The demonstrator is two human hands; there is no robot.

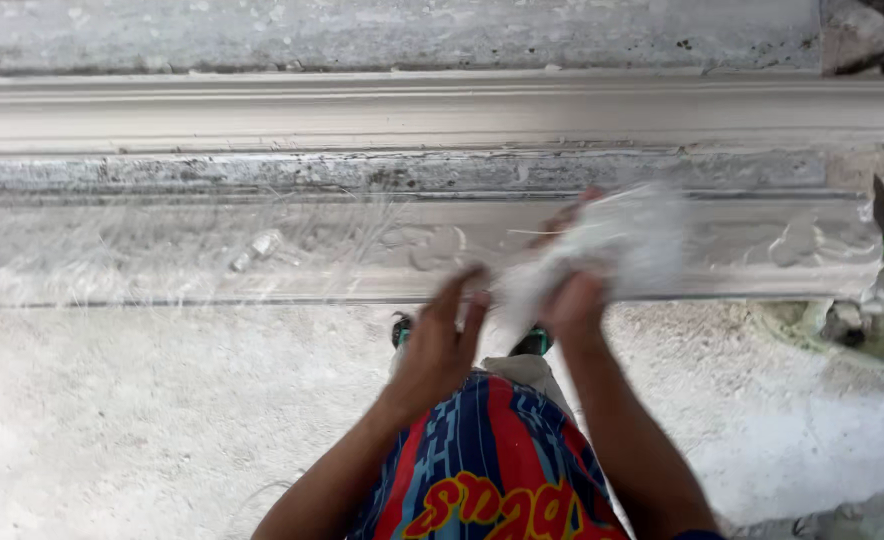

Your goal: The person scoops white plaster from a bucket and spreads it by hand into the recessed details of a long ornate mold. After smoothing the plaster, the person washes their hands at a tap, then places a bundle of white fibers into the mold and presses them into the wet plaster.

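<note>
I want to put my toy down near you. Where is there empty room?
The white floor left of the left hand is bare, as is the patch right of the right hand. It is crowded where both hands pull the white fibre bundle over the long mould.

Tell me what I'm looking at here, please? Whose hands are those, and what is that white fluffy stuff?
The camera sits on a person's head and looks down, so you see their own arms. The right hand grips a bundle of white fibres, blurred because it is moving. The left hand is open with fingers spread, just beside the bundle. In front lies a long grey mould with a flower pattern, with thin strands spread over it on the left. The floor is covered in white dust. At the bottom is the person's colourful shirt.
</note>
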